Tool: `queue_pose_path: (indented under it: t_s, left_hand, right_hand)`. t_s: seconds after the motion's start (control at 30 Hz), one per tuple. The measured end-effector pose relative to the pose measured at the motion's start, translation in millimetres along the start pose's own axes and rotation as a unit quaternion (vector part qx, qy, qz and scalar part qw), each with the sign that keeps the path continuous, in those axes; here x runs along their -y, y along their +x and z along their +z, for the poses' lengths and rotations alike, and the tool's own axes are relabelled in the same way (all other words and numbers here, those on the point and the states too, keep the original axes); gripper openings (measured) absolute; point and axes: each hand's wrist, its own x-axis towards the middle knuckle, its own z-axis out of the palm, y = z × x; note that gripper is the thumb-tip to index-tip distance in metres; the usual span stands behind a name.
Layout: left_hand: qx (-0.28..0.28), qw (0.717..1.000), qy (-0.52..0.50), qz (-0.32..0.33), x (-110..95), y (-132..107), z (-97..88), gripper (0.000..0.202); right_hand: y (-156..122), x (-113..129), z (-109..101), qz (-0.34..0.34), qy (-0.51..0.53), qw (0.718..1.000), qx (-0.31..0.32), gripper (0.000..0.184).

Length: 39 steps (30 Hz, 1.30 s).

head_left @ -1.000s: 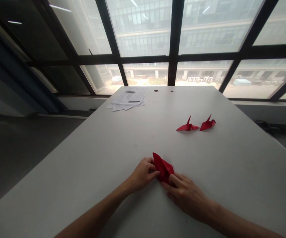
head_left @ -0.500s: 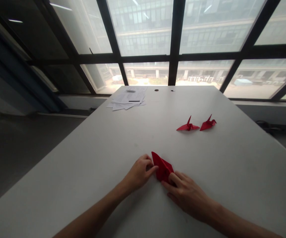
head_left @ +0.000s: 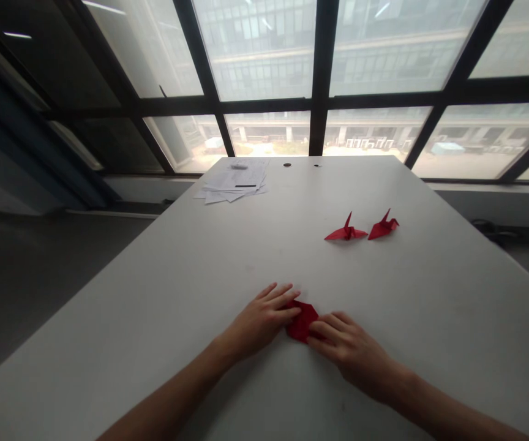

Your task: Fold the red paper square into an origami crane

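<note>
A small folded piece of red paper (head_left: 304,318) lies flat on the white table (head_left: 200,257) near its front edge. My left hand (head_left: 261,316) rests on the paper's left part with fingers stretched out and pressing down. My right hand (head_left: 348,348) touches its right edge with fingertips laid on it, fingers spread. Most of the paper is hidden under the two hands. Farther back on the right stand two finished red paper cranes, the left crane (head_left: 346,231) and the right crane (head_left: 383,225), side by side.
A loose stack of white printed sheets (head_left: 234,182) lies at the table's far left corner. Two small round holes (head_left: 287,165) sit near the far edge. Large windows with dark frames (head_left: 319,73) rise behind the table. Dark floor lies to the left.
The raised flap of the red paper has been folded down flat. My left hand went from pinching the flap to lying open on it. The right hand shifted slightly.
</note>
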Motion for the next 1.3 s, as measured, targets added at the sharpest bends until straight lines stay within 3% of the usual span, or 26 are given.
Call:
queue_pose_path:
  t_s: [0.1,0.3,0.4,0.6,0.77,0.87,1.1,1.3]
  left_hand:
    - [0.005,1.000,-0.003,-0.023,0,-1,2.8,0.034]
    - [0.030,0.998,-0.052,0.000,-6,-1,7.2,0.055]
    - [0.022,0.998,-0.053,-0.005,-9,1,7.7,0.052]
    - [-0.024,0.999,-0.031,-0.008,-12,4,2.9,0.042]
    - [-0.049,0.998,-0.038,0.026,-11,8,2.1,0.032]
    - [-0.063,0.997,-0.045,0.030,-9,10,4.4,0.024]
    - [-0.119,0.991,-0.068,-0.005,-9,11,10.9,0.020]
    - [-0.130,0.988,-0.072,-0.030,-22,16,6.6,0.019]
  right_hand:
    - [-3,-9,-4,0.003,-0.005,1.000,-0.011,0.021]
    - [-1,-12,-6,0.044,-0.007,0.998,-0.039,0.022]
    - [1,-15,-3,0.069,-0.023,0.996,-0.046,0.028]
    - [-7,-39,4,0.052,-0.030,0.997,-0.039,0.048]
    - [-6,-45,3,0.046,-0.013,0.998,-0.030,0.055]
    - [-2,-38,-3,0.051,-0.005,0.998,-0.045,0.047]
    - [9,-25,-8,0.041,0.047,0.985,-0.160,0.010]
    - [12,-25,-2,0.065,0.061,0.980,-0.178,0.016]
